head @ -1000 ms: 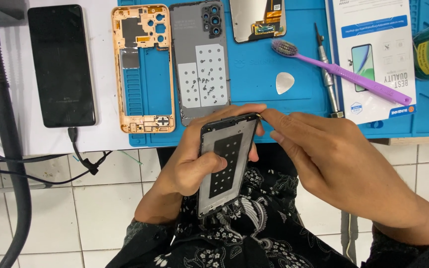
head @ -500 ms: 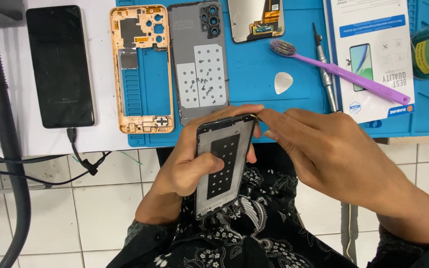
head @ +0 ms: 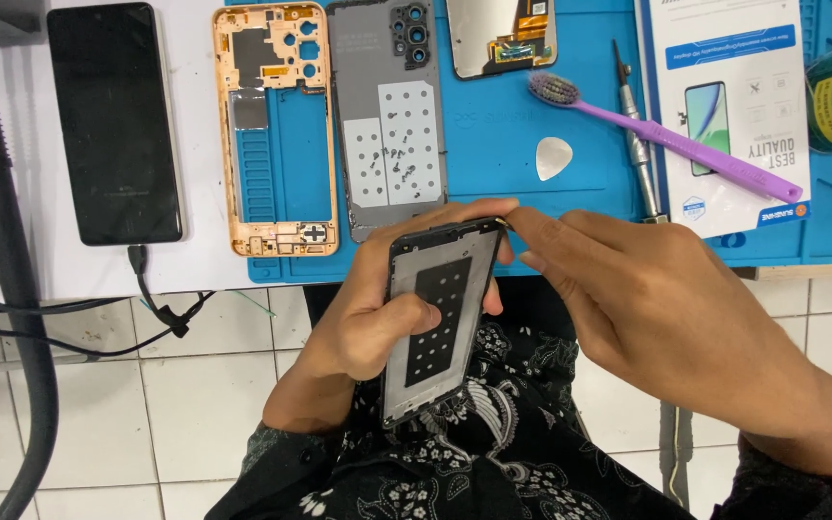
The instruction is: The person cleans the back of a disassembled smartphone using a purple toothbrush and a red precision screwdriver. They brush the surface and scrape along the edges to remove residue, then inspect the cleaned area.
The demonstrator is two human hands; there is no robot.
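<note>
Pinching the small part at the phone frame (head: 440, 323) top corner, your right hand (head: 666, 318) needs steadiness; left hand (head: 377, 323) grips the frame—brace it firmly.

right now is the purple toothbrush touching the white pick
Apart. The head view shows bare blue mat between the toothbrush bristles and the pick below them.

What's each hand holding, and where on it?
The left hand holds a phone frame around its middle, thumb across the inner face. The right hand pinches at the frame's top right corner; whether it grips a small part there cannot be told.
</note>
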